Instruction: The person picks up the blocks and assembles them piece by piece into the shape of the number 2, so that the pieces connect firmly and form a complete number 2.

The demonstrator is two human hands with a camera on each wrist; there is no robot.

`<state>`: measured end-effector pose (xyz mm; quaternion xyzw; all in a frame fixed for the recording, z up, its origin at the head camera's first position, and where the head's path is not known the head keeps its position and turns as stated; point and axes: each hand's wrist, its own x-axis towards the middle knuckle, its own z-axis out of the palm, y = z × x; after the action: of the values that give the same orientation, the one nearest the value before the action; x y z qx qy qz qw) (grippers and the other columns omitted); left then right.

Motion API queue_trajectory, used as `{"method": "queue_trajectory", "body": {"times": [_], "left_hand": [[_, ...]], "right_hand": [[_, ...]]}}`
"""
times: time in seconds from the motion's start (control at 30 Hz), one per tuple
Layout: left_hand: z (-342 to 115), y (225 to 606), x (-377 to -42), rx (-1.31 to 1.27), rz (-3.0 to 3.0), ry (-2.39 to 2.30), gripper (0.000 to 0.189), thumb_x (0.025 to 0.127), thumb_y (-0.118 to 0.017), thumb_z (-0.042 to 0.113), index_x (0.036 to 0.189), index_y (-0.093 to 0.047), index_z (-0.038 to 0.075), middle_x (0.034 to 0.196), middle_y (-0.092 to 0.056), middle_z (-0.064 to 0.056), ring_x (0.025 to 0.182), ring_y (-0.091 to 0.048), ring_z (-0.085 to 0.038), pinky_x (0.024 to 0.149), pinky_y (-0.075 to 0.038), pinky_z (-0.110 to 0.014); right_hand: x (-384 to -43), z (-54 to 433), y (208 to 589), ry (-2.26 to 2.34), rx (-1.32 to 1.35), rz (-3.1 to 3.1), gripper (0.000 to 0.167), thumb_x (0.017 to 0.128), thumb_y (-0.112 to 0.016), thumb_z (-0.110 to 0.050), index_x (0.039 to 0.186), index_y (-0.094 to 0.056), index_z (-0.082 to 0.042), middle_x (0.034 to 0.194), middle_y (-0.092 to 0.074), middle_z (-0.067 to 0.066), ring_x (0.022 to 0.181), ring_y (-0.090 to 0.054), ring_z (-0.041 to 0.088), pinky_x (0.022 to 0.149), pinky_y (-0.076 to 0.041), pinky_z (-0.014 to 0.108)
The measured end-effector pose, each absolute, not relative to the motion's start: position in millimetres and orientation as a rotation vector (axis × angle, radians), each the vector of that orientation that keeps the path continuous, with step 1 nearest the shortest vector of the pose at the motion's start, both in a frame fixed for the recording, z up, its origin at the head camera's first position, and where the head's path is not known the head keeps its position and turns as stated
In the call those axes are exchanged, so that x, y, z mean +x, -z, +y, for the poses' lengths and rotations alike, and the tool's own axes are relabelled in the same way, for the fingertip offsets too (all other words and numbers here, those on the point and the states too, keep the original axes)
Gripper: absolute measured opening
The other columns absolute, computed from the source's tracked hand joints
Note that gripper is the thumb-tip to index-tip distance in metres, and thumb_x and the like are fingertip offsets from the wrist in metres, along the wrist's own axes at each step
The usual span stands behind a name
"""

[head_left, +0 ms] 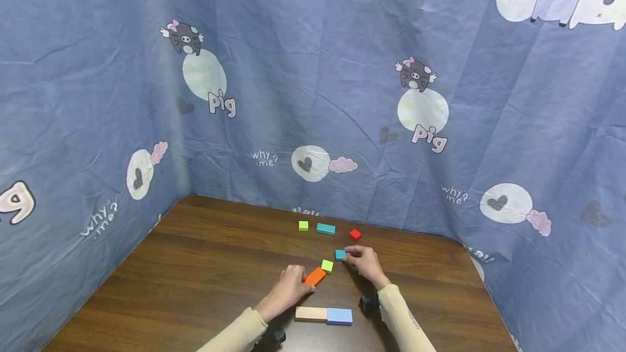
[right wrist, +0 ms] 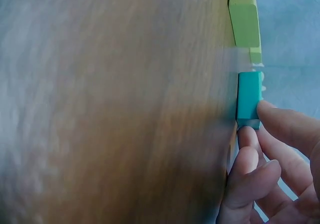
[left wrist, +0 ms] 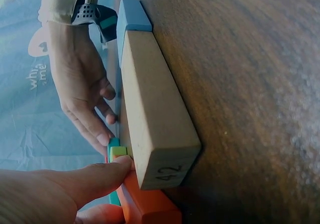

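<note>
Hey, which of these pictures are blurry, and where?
Right wrist view: the tabletop is smeared, the teal block sharper; left wrist view: tabletop grain soft, but the 42 on the wooden block legible; head view: orange block clean-edged.

Cream sleeves (head_left: 402, 316) (one lettered), black wrist devices (head_left: 369, 304)

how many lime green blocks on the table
2: one lime-green squarish block left of the rear teal rectangular block, another lime-green squarish block by the orange rectangular block.

Blue pig-print cloth (head_left: 313, 80) behind brown wooden table (head_left: 195, 265)
</note>
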<state>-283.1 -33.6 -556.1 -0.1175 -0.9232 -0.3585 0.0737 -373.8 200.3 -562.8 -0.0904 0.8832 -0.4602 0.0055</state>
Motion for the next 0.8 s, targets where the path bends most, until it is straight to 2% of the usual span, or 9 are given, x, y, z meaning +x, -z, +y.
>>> {"method": "queue_trajectory", "body": {"times": [0.2, 0.47, 0.8], "left_hand": [[-33.8, 555.1, -282.6, -0.358, -2.776, 1.063, 0.027, 0.070, -0.084, 0.014, 0.073, -0.061, 0.002, 0.067, -0.056, -0.002, 0.057, -0.041, -0.011, 0.051, -0.035, -0.024], [-34.7, 553.9, -282.5, -0.368, -2.782, 1.050, 0.027, 0.070, -0.084, 0.015, 0.073, -0.061, 0.002, 0.067, -0.056, -0.002, 0.057, -0.042, -0.010, 0.051, -0.036, -0.024], [-35.7, 554.5, -283.6, -0.372, -2.781, 1.054, 0.027, 0.069, -0.085, 0.015, 0.073, -0.061, 0.002, 0.067, -0.057, -0.002, 0.057, -0.042, -0.010, 0.051, -0.037, -0.024]], "right_hand": [[-373.1, 194.0, 561.5, 1.433, -0.330, 2.740, 0.022, 0.088, -0.069, -0.015, 0.108, -0.070, -0.006, 0.092, -0.071, 0.008, 0.060, -0.051, 0.010, 0.048, -0.044, 0.027], [-373.8, 189.0, 560.6, 1.454, -0.377, 2.714, 0.023, 0.088, -0.068, -0.014, 0.109, -0.070, -0.004, 0.091, -0.070, 0.010, 0.057, -0.050, 0.011, 0.047, -0.044, 0.028], [-374.3, 183.6, 560.8, 1.412, -0.402, 2.713, 0.023, 0.089, -0.068, -0.015, 0.109, -0.070, -0.005, 0.097, -0.071, 0.010, 0.056, -0.050, 0.009, 0.047, -0.044, 0.026]]}}
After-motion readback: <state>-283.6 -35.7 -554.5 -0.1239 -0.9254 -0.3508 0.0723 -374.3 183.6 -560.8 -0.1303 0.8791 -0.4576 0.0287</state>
